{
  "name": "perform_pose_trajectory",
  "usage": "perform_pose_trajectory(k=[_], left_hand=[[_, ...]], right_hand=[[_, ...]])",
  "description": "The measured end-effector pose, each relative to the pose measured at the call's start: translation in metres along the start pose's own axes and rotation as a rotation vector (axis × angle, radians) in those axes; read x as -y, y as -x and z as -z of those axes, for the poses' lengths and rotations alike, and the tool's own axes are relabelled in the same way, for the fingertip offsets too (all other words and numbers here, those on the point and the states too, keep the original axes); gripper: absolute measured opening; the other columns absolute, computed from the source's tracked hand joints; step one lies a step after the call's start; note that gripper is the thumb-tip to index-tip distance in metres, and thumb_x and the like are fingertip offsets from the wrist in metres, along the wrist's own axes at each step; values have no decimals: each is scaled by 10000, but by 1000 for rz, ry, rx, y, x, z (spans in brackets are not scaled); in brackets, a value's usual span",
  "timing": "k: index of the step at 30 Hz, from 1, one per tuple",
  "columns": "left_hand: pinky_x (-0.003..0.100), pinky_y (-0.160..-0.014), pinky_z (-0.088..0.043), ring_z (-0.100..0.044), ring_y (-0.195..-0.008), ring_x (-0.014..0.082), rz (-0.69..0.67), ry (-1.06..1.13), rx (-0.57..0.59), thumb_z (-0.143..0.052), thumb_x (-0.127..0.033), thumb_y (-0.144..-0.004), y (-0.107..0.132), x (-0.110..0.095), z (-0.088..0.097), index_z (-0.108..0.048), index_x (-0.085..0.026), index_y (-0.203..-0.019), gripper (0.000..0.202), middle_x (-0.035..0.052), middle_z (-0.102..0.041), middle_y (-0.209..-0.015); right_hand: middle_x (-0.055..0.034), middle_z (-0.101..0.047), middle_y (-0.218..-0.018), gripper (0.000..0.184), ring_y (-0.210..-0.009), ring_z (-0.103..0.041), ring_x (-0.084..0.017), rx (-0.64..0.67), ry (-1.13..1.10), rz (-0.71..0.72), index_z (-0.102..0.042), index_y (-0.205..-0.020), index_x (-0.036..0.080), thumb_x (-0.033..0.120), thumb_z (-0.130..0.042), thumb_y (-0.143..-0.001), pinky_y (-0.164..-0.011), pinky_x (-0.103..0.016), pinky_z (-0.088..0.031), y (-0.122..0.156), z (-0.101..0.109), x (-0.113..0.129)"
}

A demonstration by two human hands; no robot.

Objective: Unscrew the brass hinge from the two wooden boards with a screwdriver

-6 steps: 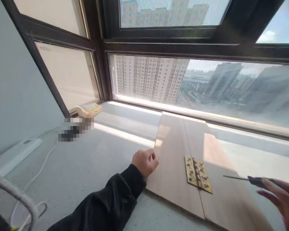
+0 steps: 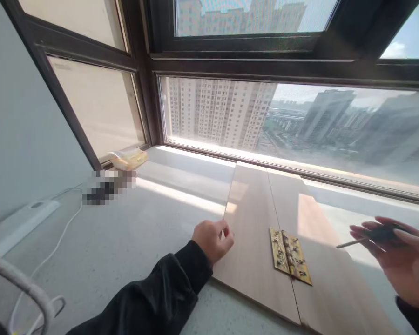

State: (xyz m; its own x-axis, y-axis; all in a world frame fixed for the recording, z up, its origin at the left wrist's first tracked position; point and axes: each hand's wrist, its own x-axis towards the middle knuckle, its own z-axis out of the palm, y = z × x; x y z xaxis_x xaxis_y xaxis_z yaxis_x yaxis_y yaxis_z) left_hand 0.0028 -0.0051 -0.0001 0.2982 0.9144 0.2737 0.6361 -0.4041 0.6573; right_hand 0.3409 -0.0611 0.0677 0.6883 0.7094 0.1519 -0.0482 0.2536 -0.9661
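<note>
Two light wooden boards (image 2: 251, 232) lie side by side on a grey window ledge (image 2: 132, 242), joined by a brass hinge (image 2: 290, 255) with several screws. My left hand (image 2: 212, 239), in a black sleeve, rests at the left edge of the left board with its fingers curled in a pinch; what they hold, if anything, is too small to see. My right hand (image 2: 398, 260) hovers over the right board, right of the hinge, with a dark-handled screwdriver (image 2: 373, 235) held across its fingers, tip pointing left.
A wide window with a dark frame (image 2: 265, 70) runs behind the ledge. A yellowish packet (image 2: 128, 159) lies in the far left corner. A white power strip (image 2: 17, 223) and white cable (image 2: 56, 246) lie at the left.
My right hand has risen and come further into view with the screwdriver, its tip now higher. My left hand stays almost where it was.
</note>
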Motion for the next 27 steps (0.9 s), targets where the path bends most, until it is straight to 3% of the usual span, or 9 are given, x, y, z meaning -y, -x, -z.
perform_pose_trajectory(k=[2, 4, 7, 12, 16, 18, 21, 24, 27], left_hand=[[208, -495, -221, -334, -420, 67, -2, 2, 7, -503, -340, -749, 1, -1, -1, -521, -183, -595, 221, -58, -346, -423], [207, -492, -224, -336, -421, 66, -4, 5, 23, -502, -344, -753, 1, -1, -2, -524, -183, -596, 226, -56, -358, -425], [208, -492, -238, -342, -422, 69, -20, -11, 54, -497, -349, -764, 2, -1, -2, -540, -185, -608, 230, -54, -362, -429], [230, -532, -313, -441, -511, 107, -91, -101, 105, -495, -350, -769, 3, -1, 0, -598, -204, -739, 181, -29, -487, -535], [330, -763, -425, -525, -912, 221, -207, -178, 82, -553, -312, -723, 3, 1, -2, -604, -212, -983, 283, 58, -604, -961], [420, -909, -388, -440, -1117, 280, -254, -218, 86, -562, -347, -730, 2, 3, -4, -558, -224, -1136, 424, 89, -530, -1193], [502, -1016, -292, -282, -1290, 319, -271, -277, 155, -500, -413, -794, 3, 7, -5, -458, -268, -1282, 512, 82, -359, -1404], [535, -1049, -237, -186, -1349, 331, -274, -298, 261, -419, -487, -840, 3, 6, -3, -387, -303, -1341, 535, 60, -234, -1482], [558, -1066, -189, -137, -1367, 337, -292, -305, 346, -385, -555, -839, 4, 3, 1, -359, -327, -1356, 566, 42, -204, -1497]], right_hand=[[-7, -511, -614, 158, -571, -522, -132, 34, -176, -46, -615, -729, 187, 141, -561, -587, -545, -302, -491, 4, -22, 11], [22, -393, -529, 37, -482, -399, -94, 110, -243, -128, -545, -637, 180, 210, -563, -650, -435, -233, -406, 13, -42, 18], [50, -277, -484, 127, -418, -268, -71, 206, -261, -141, -477, -574, 179, 205, -561, -667, -389, -217, -282, 27, -60, 15], [19, -358, -489, 124, -438, -367, -109, 349, -239, -143, -532, -592, 191, 243, -468, -685, -453, -266, -302, 34, -65, -16], [19, -359, -475, 153, -432, -364, -116, 351, -222, -118, -544, -593, 193, 233, -441, -699, -475, -284, -306, 34, -65, -34], [21, -351, -478, 154, -432, -350, -112, 340, -226, -89, -536, -587, 193, 222, -434, -698, -474, -280, -297, 34, -65, -36], [16, -377, -510, 145, -478, -382, -119, 316, -233, -20, -540, -599, 197, 209, -436, -699, -504, -281, -320, 32, -66, -38], [7, -419, -550, 134, -536, -428, -133, 303, -221, 29, -553, -615, 197, 199, -453, -706, -548, -292, -353, 30, -65, -42], [5, -428, -564, 130, -545, -437, -135, 306, -202, 35, -548, -613, 193, 193, -459, -707, -557, -297, -365, 27, -64, -46]])
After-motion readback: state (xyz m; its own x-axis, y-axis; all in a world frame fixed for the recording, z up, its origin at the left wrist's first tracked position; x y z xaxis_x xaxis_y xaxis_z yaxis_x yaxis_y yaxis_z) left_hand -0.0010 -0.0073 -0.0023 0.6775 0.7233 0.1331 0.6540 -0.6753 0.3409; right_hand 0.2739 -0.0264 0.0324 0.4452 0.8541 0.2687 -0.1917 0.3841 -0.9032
